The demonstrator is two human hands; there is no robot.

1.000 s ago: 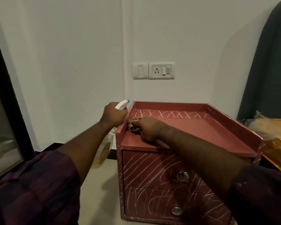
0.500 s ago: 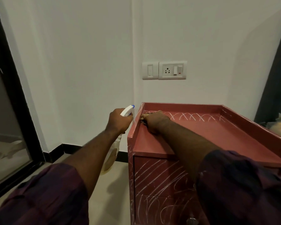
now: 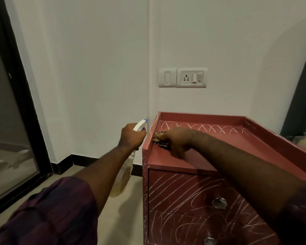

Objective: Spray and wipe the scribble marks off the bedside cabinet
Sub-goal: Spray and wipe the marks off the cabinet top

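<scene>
**Right hand pressed a cloth on the red cabinet**

Right hand (image 3: 177,140) had its fingers curled over a striped cloth (image 3: 160,141) and pushed it down on the top of the bedside cabinet (image 3: 237,137), at the far left corner, close to the raised edge. White scribble marks (image 3: 198,128) ran in loops along the back of the top, just past the cloth. More white lines covered the two drawer fronts and the left side. Each drawer had a shiny round knob (image 3: 219,203).

Just left of the cabinet, the left hand (image 3: 131,137) was wrapped round the neck of a spray bottle (image 3: 140,125). Its white nozzle pointed up and toward the cabinet.

A switch and socket plate (image 3: 183,77) sat on the white wall above. A dark-framed glass door (image 3: 7,138) stood far to the left.
</scene>
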